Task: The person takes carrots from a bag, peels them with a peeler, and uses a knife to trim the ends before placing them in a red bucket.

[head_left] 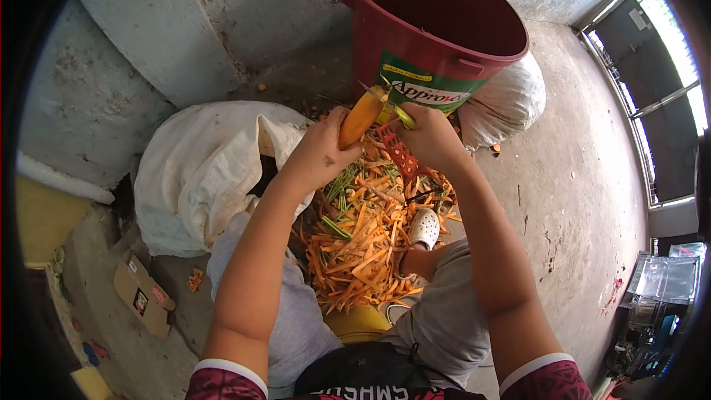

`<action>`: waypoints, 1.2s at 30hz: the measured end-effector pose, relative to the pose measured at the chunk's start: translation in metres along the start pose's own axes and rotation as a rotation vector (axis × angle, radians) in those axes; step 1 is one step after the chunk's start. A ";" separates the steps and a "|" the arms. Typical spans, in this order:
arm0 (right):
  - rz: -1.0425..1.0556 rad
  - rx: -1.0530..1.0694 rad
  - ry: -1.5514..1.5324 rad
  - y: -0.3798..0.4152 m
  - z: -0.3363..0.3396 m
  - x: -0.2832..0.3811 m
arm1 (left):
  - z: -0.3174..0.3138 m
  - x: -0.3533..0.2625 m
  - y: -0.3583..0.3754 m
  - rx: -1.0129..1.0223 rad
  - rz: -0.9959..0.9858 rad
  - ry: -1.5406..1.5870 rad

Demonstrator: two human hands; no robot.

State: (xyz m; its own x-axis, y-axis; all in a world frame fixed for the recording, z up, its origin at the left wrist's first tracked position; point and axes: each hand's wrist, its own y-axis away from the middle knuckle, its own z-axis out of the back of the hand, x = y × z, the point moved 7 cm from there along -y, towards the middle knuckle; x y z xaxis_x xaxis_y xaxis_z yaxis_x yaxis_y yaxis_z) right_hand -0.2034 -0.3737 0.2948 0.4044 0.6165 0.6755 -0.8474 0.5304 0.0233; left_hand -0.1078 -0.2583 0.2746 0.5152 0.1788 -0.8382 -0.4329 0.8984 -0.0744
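My left hand (324,150) is closed around an orange carrot (361,120), its stem end tilted up and away from me. In my right hand (435,138) is a peeler with a yellow-green handle (404,117), close to the carrot's upper end; its blade is hard to make out. Below both hands a large heap of orange peelings (363,252) covers the floor between my feet, with green stems (341,196) mixed in. A red perforated plastic piece (401,154) shows just under my right hand.
A tall dark red tub (363,44) with a green label stands ahead. To my left slumps a white sack (200,178); another full sack (507,96) sits behind the tub. Flattened cardboard (143,296) lies at lower left. My foot in a white clog (424,228) is beside the heap.
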 end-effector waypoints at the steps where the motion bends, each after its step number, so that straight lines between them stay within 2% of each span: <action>1: 0.005 0.001 0.015 0.000 0.000 0.000 | 0.001 -0.001 0.000 -0.001 0.011 -0.002; 6: -0.004 0.007 -0.031 0.001 -0.002 -0.003 | 0.001 -0.003 0.000 0.015 0.074 -0.004; 12: 0.035 0.012 -0.027 0.000 0.000 -0.002 | 0.001 -0.010 0.003 0.021 0.047 0.027; 15: 0.075 0.034 0.040 0.002 -0.001 -0.002 | 0.006 -0.021 0.008 0.018 0.017 -0.103; 18: 0.019 0.023 0.046 0.004 -0.001 0.000 | 0.008 -0.020 0.010 0.079 0.005 -0.127; 21: 0.093 -0.186 0.038 0.000 -0.010 -0.013 | 0.008 -0.014 0.012 -0.001 0.003 -0.189; 22: 0.059 -0.176 0.055 -0.001 -0.015 -0.016 | 0.009 -0.016 0.013 -0.009 -0.024 -0.248; 24: -0.010 0.056 0.172 -0.008 -0.043 -0.053 | 0.010 -0.022 0.014 -0.020 -0.080 -0.369; 25: -0.045 0.167 0.227 -0.011 -0.060 -0.082 | 0.007 -0.036 0.016 -0.065 -0.197 -0.337; 26: -0.032 0.197 0.135 -0.012 -0.079 -0.118 | 0.000 -0.052 0.020 -0.102 -0.316 -0.307; 27: -0.112 0.196 0.132 -0.010 -0.088 -0.120 | -0.002 -0.063 0.025 -0.140 -0.429 -0.269; 29: -0.253 0.202 0.152 -0.013 -0.104 -0.122 | -0.007 -0.030 0.015 -0.085 -0.192 -0.257; 31: -0.316 0.240 0.211 0.000 -0.085 -0.083 | -0.004 -0.008 0.006 -0.033 -0.034 -0.191; 33: -0.335 0.239 0.182 0.002 -0.075 -0.076 | 0.002 -0.005 0.003 -0.061 -0.045 -0.010; 35: -0.371 0.097 -0.182 -0.007 -0.066 -0.093 | 0.001 0.008 0.002 -0.061 0.024 0.180; 36: -0.384 0.028 -0.364 -0.011 -0.063 -0.100 | -0.003 0.019 0.001 0.004 0.131 0.244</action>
State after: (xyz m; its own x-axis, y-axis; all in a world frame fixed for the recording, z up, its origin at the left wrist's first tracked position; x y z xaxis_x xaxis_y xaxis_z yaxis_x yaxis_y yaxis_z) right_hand -0.2129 -0.4053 0.1806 0.5460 0.1363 0.8266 -0.6729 0.6591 0.3358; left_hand -0.1007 -0.2555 0.2565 0.2613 0.1918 -0.9460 -0.4809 0.8756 0.0447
